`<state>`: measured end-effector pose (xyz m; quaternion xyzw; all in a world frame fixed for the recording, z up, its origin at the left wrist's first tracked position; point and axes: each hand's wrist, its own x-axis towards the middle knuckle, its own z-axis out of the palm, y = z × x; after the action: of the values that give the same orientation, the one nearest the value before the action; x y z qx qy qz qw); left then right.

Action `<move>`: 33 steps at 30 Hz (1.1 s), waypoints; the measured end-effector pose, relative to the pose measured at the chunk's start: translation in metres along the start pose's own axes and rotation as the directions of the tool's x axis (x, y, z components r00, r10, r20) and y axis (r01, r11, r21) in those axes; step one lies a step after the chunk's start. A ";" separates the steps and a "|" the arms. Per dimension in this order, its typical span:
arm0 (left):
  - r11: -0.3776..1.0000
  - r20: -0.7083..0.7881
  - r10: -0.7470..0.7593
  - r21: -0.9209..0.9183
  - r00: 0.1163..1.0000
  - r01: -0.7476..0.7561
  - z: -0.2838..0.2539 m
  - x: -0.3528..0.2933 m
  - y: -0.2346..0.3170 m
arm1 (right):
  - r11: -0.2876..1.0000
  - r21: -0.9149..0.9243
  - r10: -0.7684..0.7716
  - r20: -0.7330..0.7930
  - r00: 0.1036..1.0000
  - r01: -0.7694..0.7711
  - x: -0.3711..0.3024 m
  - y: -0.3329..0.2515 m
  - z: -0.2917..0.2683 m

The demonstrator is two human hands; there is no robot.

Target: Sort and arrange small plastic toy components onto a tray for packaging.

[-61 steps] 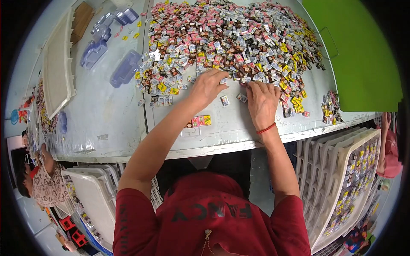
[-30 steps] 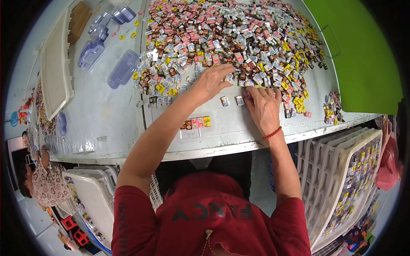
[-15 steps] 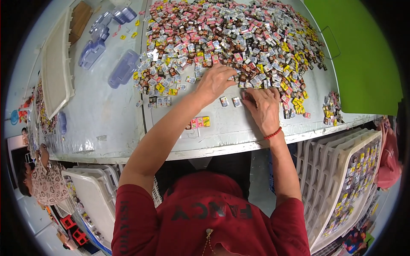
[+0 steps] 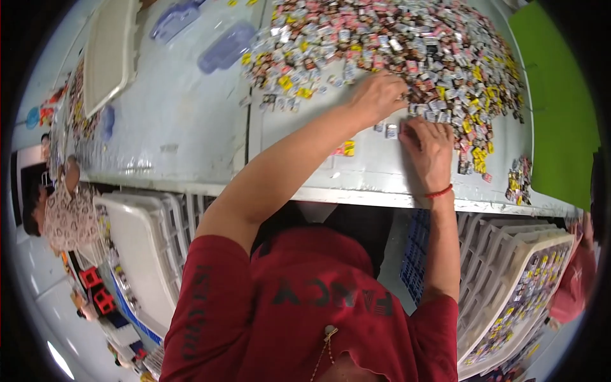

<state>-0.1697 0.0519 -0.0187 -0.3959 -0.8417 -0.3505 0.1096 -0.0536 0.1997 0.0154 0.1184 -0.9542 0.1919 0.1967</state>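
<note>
A large heap of tiny printed block-like pieces [image 4: 382,41], in pink, white, brown and yellow, covers the far part of the table. At its near edge my left hand [image 4: 380,97] is closed with the fingertips pinched together. My right hand [image 4: 431,148], with a red bead bracelet at the wrist, curls its fingers at the heap's edge just nearer to me. What lies in either pinch is too small and blurred to make out. Two loose white pieces [image 4: 391,130] lie just left of my right thumb. A short yellow and pink row [image 4: 347,149] sits nearer, partly behind my left forearm.
Clear bluish plastic trays [image 4: 227,47] lie on the left of the table [image 4: 191,121], near an upright white tray [image 4: 109,57]. A green sheet [image 4: 560,102] borders the right. Stacked white trays [image 4: 509,280] stand below the edge. Another person [image 4: 70,216] is at far left.
The whole view has shifted, so the table sits higher and farther right in the picture. Both hands stay by the heap's near edge, fingers still bent. The two white pieces remain beside my right hand.
</note>
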 end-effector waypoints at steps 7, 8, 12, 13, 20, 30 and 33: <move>0.999 0.034 -0.010 0.038 0.999 0.009 -0.032 -0.010 -0.007 | 0.997 0.030 -0.074 0.052 0.996 0.072 -0.003 0.002 0.009; 0.998 0.025 -0.055 0.036 0.998 0.054 -0.048 -0.016 -0.006 | 0.996 -0.003 -0.088 0.048 0.995 0.088 -0.006 0.001 0.009; 0.989 -0.035 -0.145 -0.040 0.989 0.144 -0.120 -0.073 0.005 | 0.993 -0.050 -0.102 0.016 0.995 0.102 -0.012 0.000 0.008; 0.993 -0.016 -0.117 -0.012 0.993 0.116 -0.130 -0.095 0.010 | 0.993 -0.049 -0.103 0.016 0.995 0.103 -0.011 -0.003 0.009; 1.000 0.107 0.011 0.006 0.994 -0.011 -0.141 -0.158 0.041 | 0.971 0.157 -0.194 0.075 0.978 0.181 -0.005 -0.080 -0.003; 1.000 -0.007 -0.022 -0.020 1.000 0.022 -0.110 -0.172 0.037 | 0.965 0.148 -0.235 0.112 0.965 0.218 -0.020 -0.106 0.033; 0.997 -0.099 -0.047 -0.060 0.994 0.041 -0.100 -0.182 0.034 | 0.962 0.191 -0.203 0.034 0.979 0.193 -0.031 -0.107 0.040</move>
<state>-0.0330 -0.1080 -0.0130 -0.3621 -0.8331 -0.3966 0.1325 -0.0070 0.0920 0.0024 0.2363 -0.9203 0.2564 0.1775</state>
